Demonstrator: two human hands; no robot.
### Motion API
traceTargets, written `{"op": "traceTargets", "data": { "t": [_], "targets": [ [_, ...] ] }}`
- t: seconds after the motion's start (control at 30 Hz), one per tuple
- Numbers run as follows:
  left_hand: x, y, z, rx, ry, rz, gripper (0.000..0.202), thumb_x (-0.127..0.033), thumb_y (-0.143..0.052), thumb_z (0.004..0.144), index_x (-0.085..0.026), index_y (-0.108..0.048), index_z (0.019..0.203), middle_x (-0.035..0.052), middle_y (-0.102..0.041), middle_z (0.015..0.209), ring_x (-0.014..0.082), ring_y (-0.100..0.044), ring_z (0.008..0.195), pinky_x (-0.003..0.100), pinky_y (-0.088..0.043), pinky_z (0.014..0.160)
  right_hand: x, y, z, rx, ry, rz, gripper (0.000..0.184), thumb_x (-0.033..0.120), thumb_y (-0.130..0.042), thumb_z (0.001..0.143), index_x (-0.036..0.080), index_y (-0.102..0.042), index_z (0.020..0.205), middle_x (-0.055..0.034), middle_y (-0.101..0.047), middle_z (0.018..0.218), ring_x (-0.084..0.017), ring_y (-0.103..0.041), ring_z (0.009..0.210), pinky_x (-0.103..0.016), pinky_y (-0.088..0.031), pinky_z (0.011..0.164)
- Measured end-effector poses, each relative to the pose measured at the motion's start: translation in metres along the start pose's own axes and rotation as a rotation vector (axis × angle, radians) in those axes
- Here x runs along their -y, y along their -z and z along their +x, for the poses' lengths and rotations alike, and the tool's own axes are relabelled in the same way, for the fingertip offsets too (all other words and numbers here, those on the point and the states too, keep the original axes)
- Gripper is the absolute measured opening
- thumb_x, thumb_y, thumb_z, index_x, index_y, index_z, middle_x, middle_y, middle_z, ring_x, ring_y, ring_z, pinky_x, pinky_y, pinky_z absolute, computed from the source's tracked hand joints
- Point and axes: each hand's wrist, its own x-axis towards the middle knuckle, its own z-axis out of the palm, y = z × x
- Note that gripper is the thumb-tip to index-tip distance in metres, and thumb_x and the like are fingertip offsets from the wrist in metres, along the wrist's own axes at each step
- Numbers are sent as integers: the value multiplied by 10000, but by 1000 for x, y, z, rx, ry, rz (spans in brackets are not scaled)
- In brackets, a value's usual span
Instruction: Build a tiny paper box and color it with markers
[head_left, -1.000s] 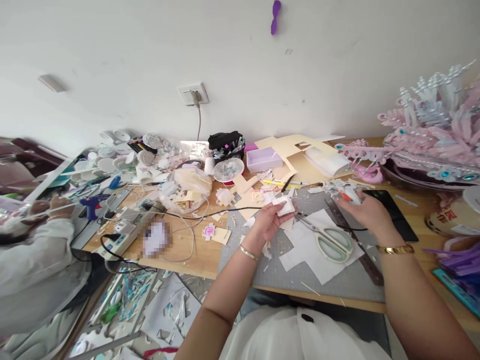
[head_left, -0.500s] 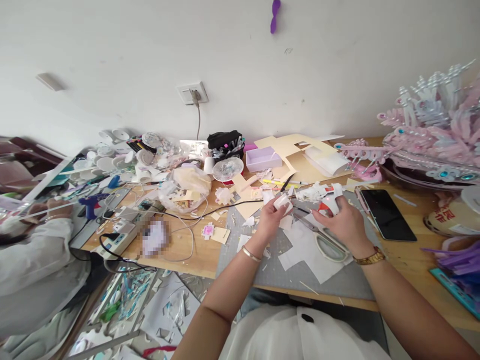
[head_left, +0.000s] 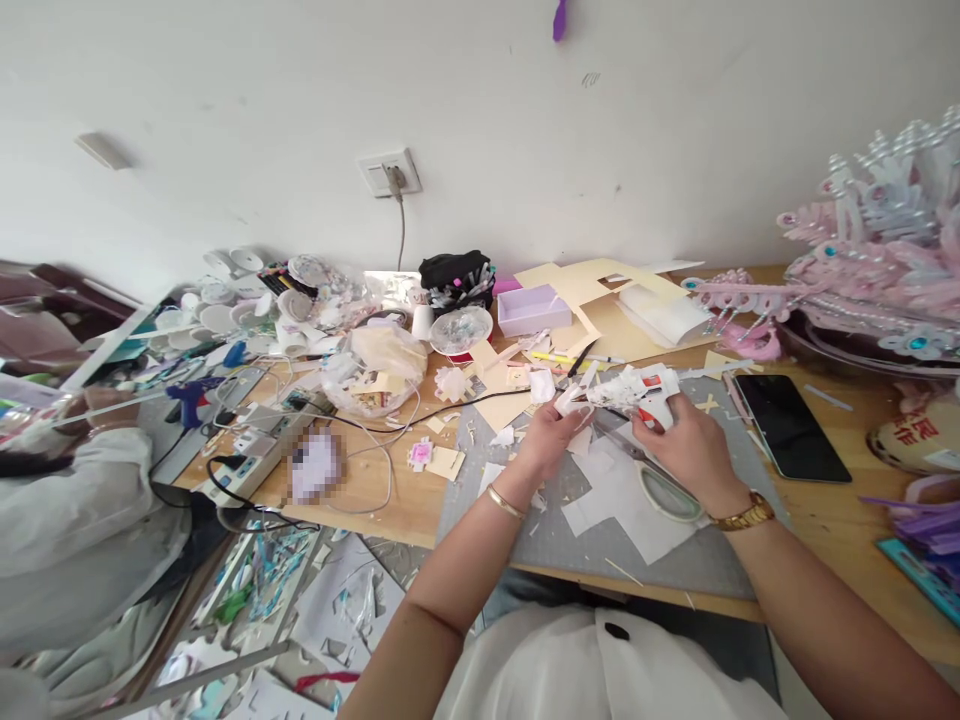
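My right hand (head_left: 688,447) is closed round a white hot glue gun (head_left: 651,388) with orange parts, its nozzle pointing left. My left hand (head_left: 549,440) pinches a small folded white piece (head_left: 574,402), apparently paper or foam, right at the nozzle end; whether they touch I cannot tell. Beneath the hands, scissors (head_left: 667,493) with pale handles lie on white paper (head_left: 609,505) over a grey cutting mat (head_left: 720,565). Part of the blades is covered by paper and my right hand. A small white square piece (head_left: 541,386) lies just beyond my left hand.
On the right are a black phone (head_left: 793,428) and a bowl heaped with pink decorations (head_left: 885,290). A lilac box (head_left: 534,311) stands at the back. Leftward are a cable, a power strip (head_left: 244,470) and a blue glue gun (head_left: 191,398) beside another person's sleeve (head_left: 97,470).
The glue gun has swung more level and come close to the white piece in my left hand. That piece has been turned. The view has shifted slightly.
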Motion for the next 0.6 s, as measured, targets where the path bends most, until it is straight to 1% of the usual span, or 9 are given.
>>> {"op": "traceTargets", "data": {
  "t": [0.13, 0.3, 0.4, 0.5, 0.6],
  "targets": [
    [0, -1, 0, 27, -13, 0, 377, -387, -898, 591, -173, -765, 871, 58, -768, 962, 220, -683, 968, 365, -476, 981, 1, 0, 0, 22, 2, 24, 281, 437, -579, 795, 195, -629, 930, -69, -669, 659, -245, -610, 595, -305, -356, 538],
    [-1, 0, 1, 24, -8, 2, 434, -435, -915, 548, -183, -776, 873, 50, -772, 952, 209, -683, 934, 357, -486, 972, -2, -2, -1, 39, 7, 41, 293, 415, -576, 798, 184, -633, 969, -91, -692, 721, -265, -632, 648, -315, -382, 562],
    [0, 1, 1, 21, -9, 14, 443, -458, -916, 538, -184, -779, 858, 46, -771, 950, 198, -680, 910, 350, -492, 965, -3, -3, -1, 62, 14, 40, 301, 413, -568, 809, 179, -630, 986, -95, -688, 723, -270, -630, 654, -319, -386, 567],
    [0, 1, 1, 14, -10, 34, 417, -454, -912, 551, -185, -777, 840, 45, -771, 940, 195, -679, 898, 348, -498, 949, -3, -3, -1, 69, 14, 33, 296, 407, -549, 822, 175, -627, 988, -100, -686, 730, -271, -626, 652, -320, -383, 566],
    [1, 2, 1, 17, -24, 45, 388, -423, -902, 585, -187, -776, 865, 47, -771, 963, 201, -680, 928, 350, -491, 958, -3, -3, -1, 63, 13, 32, 276, 387, -554, 814, 179, -623, 982, -99, -685, 741, -269, -626, 656, -316, -379, 562]
  ]
}}
